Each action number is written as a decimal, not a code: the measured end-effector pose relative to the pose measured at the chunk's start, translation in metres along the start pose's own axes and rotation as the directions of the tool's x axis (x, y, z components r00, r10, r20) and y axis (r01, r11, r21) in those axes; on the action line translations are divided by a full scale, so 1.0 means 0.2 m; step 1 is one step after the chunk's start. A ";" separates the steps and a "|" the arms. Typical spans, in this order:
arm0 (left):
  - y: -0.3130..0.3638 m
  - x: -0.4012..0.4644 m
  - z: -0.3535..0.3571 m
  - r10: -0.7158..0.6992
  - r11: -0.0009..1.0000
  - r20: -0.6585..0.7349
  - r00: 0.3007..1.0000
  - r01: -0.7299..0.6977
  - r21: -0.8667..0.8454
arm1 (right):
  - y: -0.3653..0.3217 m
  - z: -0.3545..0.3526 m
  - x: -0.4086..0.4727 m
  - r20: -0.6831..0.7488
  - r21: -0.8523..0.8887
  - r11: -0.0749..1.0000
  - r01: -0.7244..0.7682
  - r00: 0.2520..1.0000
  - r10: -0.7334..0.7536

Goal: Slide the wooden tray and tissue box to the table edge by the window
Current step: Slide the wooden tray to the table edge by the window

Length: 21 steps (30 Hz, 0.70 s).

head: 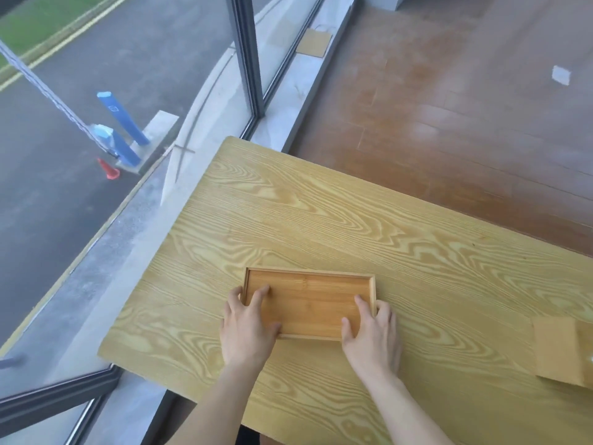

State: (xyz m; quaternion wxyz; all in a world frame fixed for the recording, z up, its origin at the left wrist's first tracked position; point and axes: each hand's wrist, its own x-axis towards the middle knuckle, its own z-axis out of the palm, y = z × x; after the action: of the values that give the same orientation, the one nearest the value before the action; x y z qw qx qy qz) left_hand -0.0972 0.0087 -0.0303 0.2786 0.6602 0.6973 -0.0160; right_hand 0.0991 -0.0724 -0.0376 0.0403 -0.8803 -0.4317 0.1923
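A shallow rectangular wooden tray (309, 297) lies flat on the light wood-grain table (321, 220), near its middle. My left hand (247, 326) grips the tray's near-left corner, fingers over the rim and inside it. My right hand (372, 335) grips the near-right corner the same way, with one finger wrapped around the right rim. The tray holds nothing. A tan tissue box (561, 351) sits at the far right of the table, partly cut off by the frame edge, well apart from both hands.
The table's left edge runs along a grey stone sill (128, 284) under a large window (96, 123) with a dark frame (248, 59). Brown wooden floor (465, 107) lies beyond the far table edge.
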 end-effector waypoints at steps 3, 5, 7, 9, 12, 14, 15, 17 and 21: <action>-0.17 0.06 -0.12 -0.074 0.995 -0.048 0.996 0.071 -0.073 | -0.25 0.04 0.06 0.011 -0.035 0.996 0.088 0.996 -0.088; -0.29 0.09 -0.18 -0.134 0.986 -0.092 0.987 0.123 -0.111 | -0.41 0.07 0.10 0.020 -0.051 0.985 0.163 0.987 -0.162; -0.40 0.12 -0.24 -0.200 0.970 -0.112 0.973 0.181 -0.161 | -0.59 0.09 0.14 0.035 -0.066 0.971 0.230 0.973 -0.228; -0.49 0.14 -0.28 -0.262 0.950 -0.108 0.959 0.236 -0.203 | -0.73 0.10 0.20 0.048 -0.086 0.955 0.284 0.959 -0.281; -0.62 0.17 -0.32 -0.339 0.916 -0.111 0.934 0.301 -0.264 | -0.97 0.14 0.28 0.066 -0.114 0.918 0.379 0.925 -0.373; -0.67 0.18 -0.33 -0.382 0.890 -0.107 0.918 0.334 -0.311 | -1.13 0.15 0.33 0.072 -0.142 0.891 0.432 0.902 -0.426; -0.69 0.18 -0.33 -0.400 0.877 -0.100 0.911 0.349 -0.330 | -1.20 0.15 0.36 0.080 -0.156 0.876 0.456 0.890 -0.448; -0.71 0.20 -0.33 -0.428 0.853 -0.083 0.900 0.372 -0.367 | -1.32 0.16 0.41 0.102 -0.182 0.851 0.493 0.870 -0.482; -0.73 0.23 -0.32 -0.469 0.810 -0.029 0.883 0.417 -0.411 | -1.50 0.21 0.50 0.160 -0.181 0.828 0.531 0.847 -0.508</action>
State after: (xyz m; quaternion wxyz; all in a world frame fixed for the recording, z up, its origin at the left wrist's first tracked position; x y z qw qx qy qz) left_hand -0.2551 0.0571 -0.0467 0.3482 0.4090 0.8372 0.1025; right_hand -0.0838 0.1889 -0.0350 -0.0284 -0.7173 -0.6748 0.1715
